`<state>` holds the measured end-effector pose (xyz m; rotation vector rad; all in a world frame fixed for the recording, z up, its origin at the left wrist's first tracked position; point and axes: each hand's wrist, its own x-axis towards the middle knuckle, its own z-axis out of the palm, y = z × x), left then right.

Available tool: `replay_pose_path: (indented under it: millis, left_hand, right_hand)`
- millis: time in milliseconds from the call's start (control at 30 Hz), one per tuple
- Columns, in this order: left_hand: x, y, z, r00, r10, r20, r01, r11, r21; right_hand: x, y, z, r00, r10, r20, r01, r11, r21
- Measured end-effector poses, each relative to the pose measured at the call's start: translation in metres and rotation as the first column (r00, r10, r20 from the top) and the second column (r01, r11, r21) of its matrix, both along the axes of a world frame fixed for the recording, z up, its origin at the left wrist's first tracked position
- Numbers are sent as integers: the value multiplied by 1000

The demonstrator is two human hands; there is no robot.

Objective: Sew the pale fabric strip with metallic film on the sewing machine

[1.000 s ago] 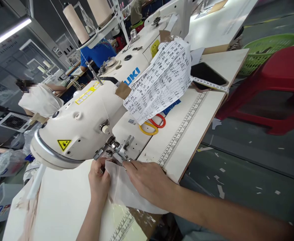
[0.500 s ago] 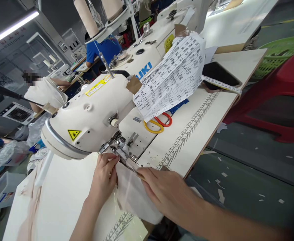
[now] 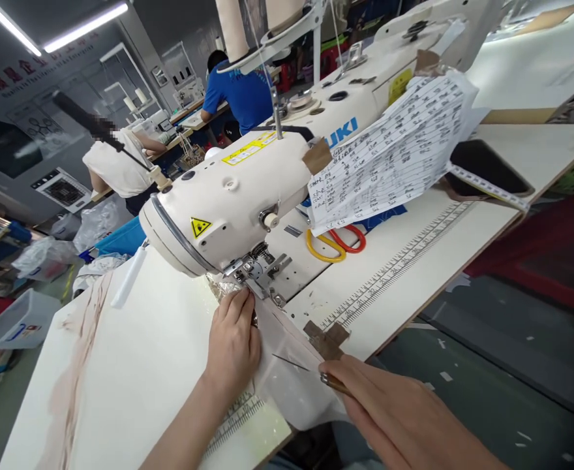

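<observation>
A cream sewing machine (image 3: 228,202) stands on a white table (image 3: 150,365). A pale piece of fabric (image 3: 291,378) runs from under its presser foot (image 3: 262,284) toward the table's near edge. My left hand (image 3: 233,346) lies on the fabric just in front of the presser foot, fingers curled and pressing it down. My right hand (image 3: 394,418) is at the near edge, closed around a thin pointed tool with a brown handle (image 3: 316,375), its tip resting on the fabric.
Yellow and red scissors (image 3: 333,241), a printed paper sheet (image 3: 389,156), a black phone (image 3: 487,166) and a tape measure lie to the right. Pinkish cloth (image 3: 79,378) hangs at the table's left. Other workers sit behind at more machines. A red stool is on the right.
My right hand has pulled back from the presser foot toward the table's near edge, and the thin tool now shows in it. My left hand stays on the fabric. The view has shifted left.
</observation>
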<state>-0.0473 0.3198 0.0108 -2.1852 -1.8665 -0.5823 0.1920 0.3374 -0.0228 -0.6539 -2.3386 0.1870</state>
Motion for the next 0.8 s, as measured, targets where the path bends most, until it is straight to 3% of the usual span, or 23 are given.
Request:
replay_pose_path:
  millis: [300,467,700,800]
  left_hand:
    - [-10,-3,-1,999,-31,-12,31,999,-26]
    - [-8,-2,-3,998,-14,-55,13,1000,-19]
    - [-4,-2,3,994,-6,-105,-2,997,-74]
    - [-1,-3,5,991,11,-130,-21,997,-79]
  right_hand:
    - [1,0,7,979,38,202,-12,992,-128]
    - [-4,-1,10,972,14,233,-2,999,-53]
    - [-13,6,32,968,-40,249,9,992,125]
    - [-13,5,25,965,-58,255,26,992,126]
